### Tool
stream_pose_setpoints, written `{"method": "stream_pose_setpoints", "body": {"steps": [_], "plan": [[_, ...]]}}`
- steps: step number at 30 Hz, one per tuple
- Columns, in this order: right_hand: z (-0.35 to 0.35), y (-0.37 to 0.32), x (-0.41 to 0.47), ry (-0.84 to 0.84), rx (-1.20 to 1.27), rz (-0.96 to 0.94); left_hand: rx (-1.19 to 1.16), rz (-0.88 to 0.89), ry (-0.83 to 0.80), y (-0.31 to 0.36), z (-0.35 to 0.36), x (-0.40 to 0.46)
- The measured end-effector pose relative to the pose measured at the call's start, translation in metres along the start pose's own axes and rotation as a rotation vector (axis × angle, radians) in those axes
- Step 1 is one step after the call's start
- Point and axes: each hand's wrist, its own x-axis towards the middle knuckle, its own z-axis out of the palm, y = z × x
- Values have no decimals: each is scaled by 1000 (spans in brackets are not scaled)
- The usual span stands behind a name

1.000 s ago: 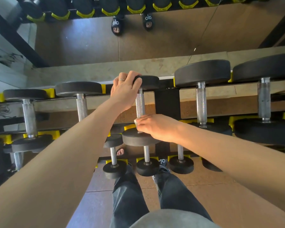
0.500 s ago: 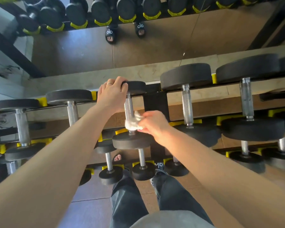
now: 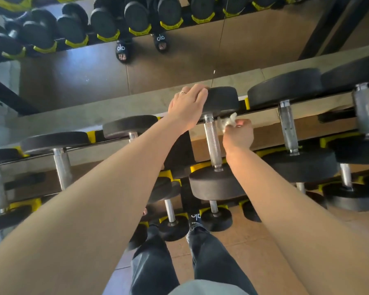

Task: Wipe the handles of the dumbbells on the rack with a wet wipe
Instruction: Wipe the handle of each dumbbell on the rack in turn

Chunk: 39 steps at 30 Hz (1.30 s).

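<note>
Head view: along the top tier of the rack (image 3: 264,116), black dumbbells with chrome handles are lying side by side, their far heads resting on the far rail and their near heads on the near rail, with yellow cradles showing between them. A larger neighbouring dumbbell (image 3: 285,124) is sitting just to the right of the one being worked on, and smaller ones (image 3: 60,158) are stepping down in size toward the rack's left end. Both bare forearms are crossing the frame and covering part of the rack's middle upright and the handle of the dumbbell behind the left arm.

The dumbbell (image 3: 213,143) in question is lying near the middle of the top tier. Its knurled chrome handle is looking bright and is showing along nearly its whole length. The left hand (image 3: 188,107), a ring on one finger, is cupping the left edge of its far head, fingers curved over the rubber. The right hand (image 3: 239,135) is pinching a crumpled white wet wipe (image 3: 228,122) just beside the handle's far end, close under the far head; whether the wipe is touching the metal is unclear.

Below, a lower tier is carrying small dumbbells (image 3: 173,222) above a brown tiled floor (image 3: 243,241). A wall mirror (image 3: 179,67) behind the rack is reflecting more dumbbells and the person's black sandals.
</note>
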Motion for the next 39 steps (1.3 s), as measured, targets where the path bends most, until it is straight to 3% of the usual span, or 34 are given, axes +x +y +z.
{"method": "stream_pose_setpoints", "body": {"steps": [5,10,14,17,26,39], "plan": [[23,2,0,-106,122,7,-28,-58,49,-6,5,4],[25,7,-18,4,-103,-280,85,-36,39,3,4,-3],[37,24,-30,81,-96,-611,140,-11,30,6,1,-6],[43,34,-29,98,-132,-712,167,16,26,9,0,-9],[52,27,-9,176,15,-529,106,20,2,0,0,-1],[24,10,7,-207,-216,-285,67,82,-4,-9,-1,3]]}}
